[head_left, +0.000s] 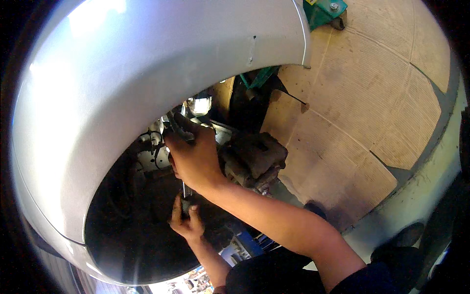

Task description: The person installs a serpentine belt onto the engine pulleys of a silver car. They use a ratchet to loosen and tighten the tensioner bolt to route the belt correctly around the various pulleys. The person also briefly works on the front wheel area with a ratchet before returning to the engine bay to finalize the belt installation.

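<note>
Inside the wheel arch of a silver car fender point(147, 63), both my hands are at work. My right hand point(198, 157) reaches up under the fender lip with its fingers curled; what they grip is mostly hidden in shadow. Below it, my left hand point(188, 223) is closed in a pinch on a dark piece point(185, 206) at the lower end of a shiny metal rod point(185, 189). The rod runs upward behind my right hand, where its upper end is hidden. Just right of my right wrist sits a dark, grimy brake caliper point(257, 153).
Flattened cardboard point(357, 98) covers the floor on the right. A green metal piece of equipment point(325, 12) stands at the far top. Cables and fittings point(154, 139) show deep in the arch. A blue object point(247, 242) and small clutter point(196, 281) lie below.
</note>
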Available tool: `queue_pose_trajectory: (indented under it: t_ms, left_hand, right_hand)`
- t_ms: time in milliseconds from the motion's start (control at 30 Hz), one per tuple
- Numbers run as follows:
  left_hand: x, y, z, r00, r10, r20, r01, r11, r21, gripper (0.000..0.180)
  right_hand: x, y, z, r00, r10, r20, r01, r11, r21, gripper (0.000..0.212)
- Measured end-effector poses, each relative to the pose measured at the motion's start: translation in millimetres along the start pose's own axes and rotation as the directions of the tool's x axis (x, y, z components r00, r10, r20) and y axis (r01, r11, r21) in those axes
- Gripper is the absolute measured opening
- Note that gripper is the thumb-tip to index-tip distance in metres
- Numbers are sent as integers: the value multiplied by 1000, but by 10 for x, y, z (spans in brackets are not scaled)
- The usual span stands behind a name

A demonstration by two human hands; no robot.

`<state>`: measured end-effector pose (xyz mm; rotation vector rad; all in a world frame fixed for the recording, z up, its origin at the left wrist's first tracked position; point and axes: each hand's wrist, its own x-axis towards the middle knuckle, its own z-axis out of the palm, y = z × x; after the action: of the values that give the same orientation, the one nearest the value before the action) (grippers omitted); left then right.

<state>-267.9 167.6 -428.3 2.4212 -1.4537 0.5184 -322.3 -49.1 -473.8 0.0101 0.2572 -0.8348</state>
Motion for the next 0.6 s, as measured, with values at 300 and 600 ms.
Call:
queue_pose_trajectory:
  t_ms: [300, 600]
  left_hand:
    - [56, -63, -315, 992, -114, 62, 114, 993, -8, 54]
    - [154, -141, -450, 988, -52, 143, 37, 994, 102, 55]
  right_hand:
    - [-27, 34, 73, 995, 10, -102, -4, 998, 59, 23]
    - [-93, -132, 61, 971, 234, 52, -238, 911, 336, 53]
